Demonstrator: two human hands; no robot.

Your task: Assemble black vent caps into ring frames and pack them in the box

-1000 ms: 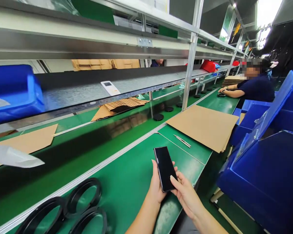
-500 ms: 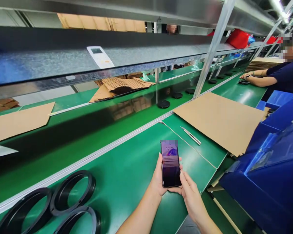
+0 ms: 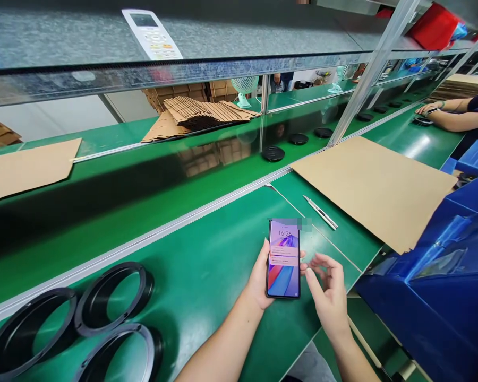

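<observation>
A smartphone (image 3: 283, 270) with its lock screen lit, reading 16:26, rests in my left hand (image 3: 259, 281), whose thumb lies along the left edge and fingertips show at the right edge. My right hand (image 3: 330, 289) is just right of the phone, fingers bent and apart, with nothing visible in it. Beyond the phone a utility knife (image 3: 321, 212) lies on the green bench (image 3: 207, 254). Three black rings (image 3: 113, 300) are at the lower left of the bench.
A cardboard sheet (image 3: 376, 185) lies at the right, above blue bins (image 3: 434, 281). Black discs (image 3: 273, 154) line the green conveyor strip. A remote control (image 3: 151, 34) lies on the shelf overhead. A co-worker's arms (image 3: 454, 114) are at the far right.
The phone's screen has brightened. My right hand has come away from the phone's lower right side and moved right, its fingers opening. The camera view has tilted downward.
</observation>
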